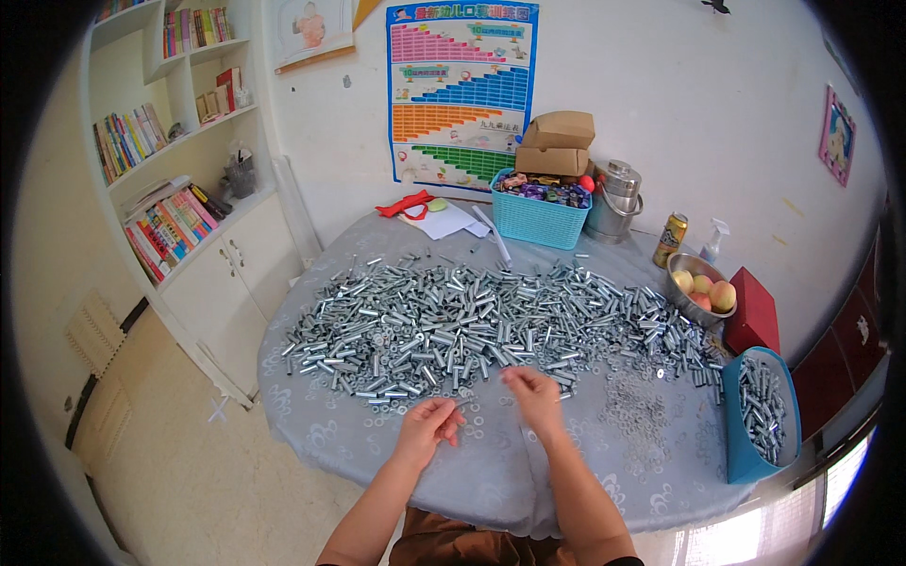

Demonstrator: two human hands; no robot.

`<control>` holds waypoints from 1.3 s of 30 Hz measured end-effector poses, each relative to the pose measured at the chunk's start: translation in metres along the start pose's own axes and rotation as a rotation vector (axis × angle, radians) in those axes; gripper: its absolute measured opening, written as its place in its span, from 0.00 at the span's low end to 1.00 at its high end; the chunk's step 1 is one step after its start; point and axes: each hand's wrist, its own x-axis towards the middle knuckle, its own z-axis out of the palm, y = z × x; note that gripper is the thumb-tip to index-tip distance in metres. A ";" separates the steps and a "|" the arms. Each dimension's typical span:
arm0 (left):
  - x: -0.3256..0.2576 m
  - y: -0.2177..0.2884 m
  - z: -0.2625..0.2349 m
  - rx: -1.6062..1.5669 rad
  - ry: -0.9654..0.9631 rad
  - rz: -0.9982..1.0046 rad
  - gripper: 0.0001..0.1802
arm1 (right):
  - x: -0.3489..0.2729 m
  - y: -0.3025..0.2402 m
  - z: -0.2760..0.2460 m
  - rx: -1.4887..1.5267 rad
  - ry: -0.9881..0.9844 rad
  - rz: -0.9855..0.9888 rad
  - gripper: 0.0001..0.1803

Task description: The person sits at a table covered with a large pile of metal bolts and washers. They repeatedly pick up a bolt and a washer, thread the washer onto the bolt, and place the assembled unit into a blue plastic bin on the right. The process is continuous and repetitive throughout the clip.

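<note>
My left hand is closed near the table's front edge, and a slim silver metal piece pokes out past its fingertips. It looks like a bolt or sleeve, too small to tell. To its right, my right hand is in a pinch at the pile's near edge; whatever its fingertips hold, if anything, is too small to make out. Beyond both hands spreads a wide heap of silver metal sleeves and bolts. Several loose washers lie between my hands, and a patch of washers lies farther right.
A blue bin with metal pieces stands at the table's right edge. Behind it are a red box, a steel bowl of fruit, a can and a spray bottle. A turquoise basket and metal pot stand at the back.
</note>
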 end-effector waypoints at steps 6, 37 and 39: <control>0.002 -0.001 -0.004 -0.047 0.009 -0.007 0.09 | 0.007 -0.009 -0.029 -0.532 0.293 -0.227 0.06; 0.002 -0.002 -0.005 -0.072 0.043 -0.017 0.09 | -0.017 -0.028 0.016 0.043 -0.267 -0.172 0.09; 0.003 -0.003 -0.006 -0.033 0.065 -0.002 0.08 | -0.017 -0.028 0.015 0.007 -0.288 -0.187 0.10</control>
